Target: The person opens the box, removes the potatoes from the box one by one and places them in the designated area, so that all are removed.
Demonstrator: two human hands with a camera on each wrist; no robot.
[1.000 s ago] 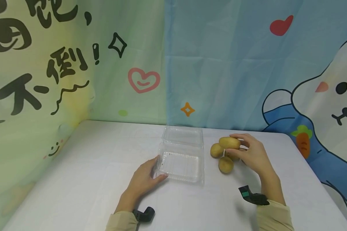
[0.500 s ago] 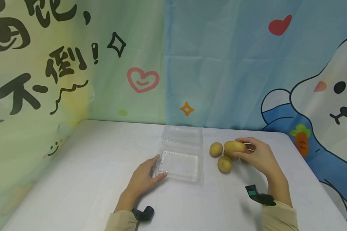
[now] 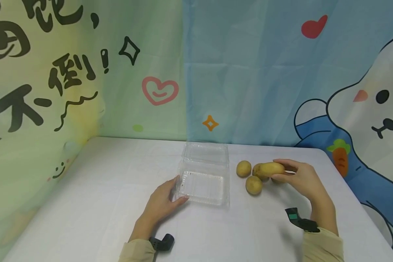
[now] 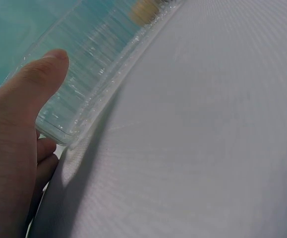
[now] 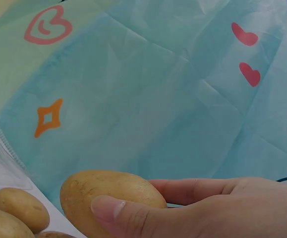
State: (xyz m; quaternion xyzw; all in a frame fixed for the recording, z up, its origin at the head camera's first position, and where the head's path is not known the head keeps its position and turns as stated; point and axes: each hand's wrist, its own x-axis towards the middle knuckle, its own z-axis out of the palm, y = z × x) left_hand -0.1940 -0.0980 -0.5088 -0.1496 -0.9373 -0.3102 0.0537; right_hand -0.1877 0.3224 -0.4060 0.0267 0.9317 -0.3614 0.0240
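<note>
My right hand (image 3: 302, 178) pinches a yellow-brown potato (image 3: 272, 169) between thumb and fingers. In the right wrist view the thumb lies across the near face of this potato (image 5: 111, 186). Other potatoes sit close by on the table: a round one (image 3: 243, 169) at the left, another (image 3: 253, 185) in front, and more partly hidden under the held one. My left hand (image 3: 163, 199) grips the left side of a clear plastic clamshell box (image 3: 203, 187), which lies with its lid (image 3: 207, 153) folded back. The left wrist view shows the thumb (image 4: 46, 74) over the box wall and fingers behind it.
A white cloth covers the table (image 3: 98, 203). Behind it hangs a printed curtain (image 3: 249, 72) that meets the table's back edge. The potatoes lie to the right of the box.
My right hand has moved right and slightly toward me, carrying the potato down beside the other potatoes. My left hand and the clamshell box have stayed in place.
</note>
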